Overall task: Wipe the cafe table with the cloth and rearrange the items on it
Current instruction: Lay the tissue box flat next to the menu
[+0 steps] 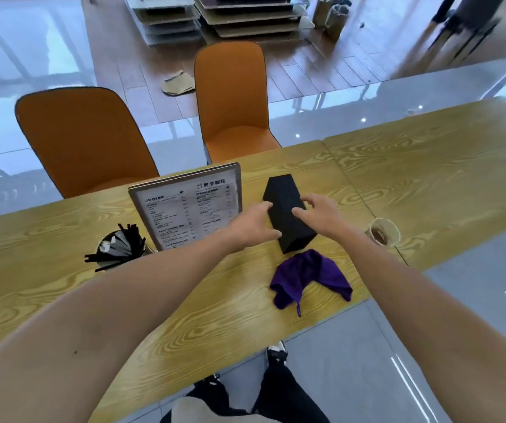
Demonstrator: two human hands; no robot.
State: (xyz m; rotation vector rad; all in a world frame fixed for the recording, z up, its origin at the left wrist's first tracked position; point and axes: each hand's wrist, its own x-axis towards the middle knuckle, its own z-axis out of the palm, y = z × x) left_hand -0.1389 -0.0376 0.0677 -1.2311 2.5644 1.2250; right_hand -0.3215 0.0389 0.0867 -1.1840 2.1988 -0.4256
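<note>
A long black box (288, 218) lies flat on the wooden cafe table (215, 306), right of centre. My left hand (253, 225) rests against its left side with the fingers apart. My right hand (320, 213) hovers at its right top edge, fingers spread and fingertips touching the lid. Neither hand closes around it. A crumpled purple cloth (308, 277) lies just in front of the box, near the table's front edge, untouched. A framed menu stand (189, 206) leans upright left of the box. A black holder with straws and packets (120, 247) sits further left.
A plastic cup with some dark drink (383, 232) stands at the right, near the seam with a second table (444, 172). Two orange chairs (83, 138) (233, 99) face the far side. My legs and shoes show below the front edge.
</note>
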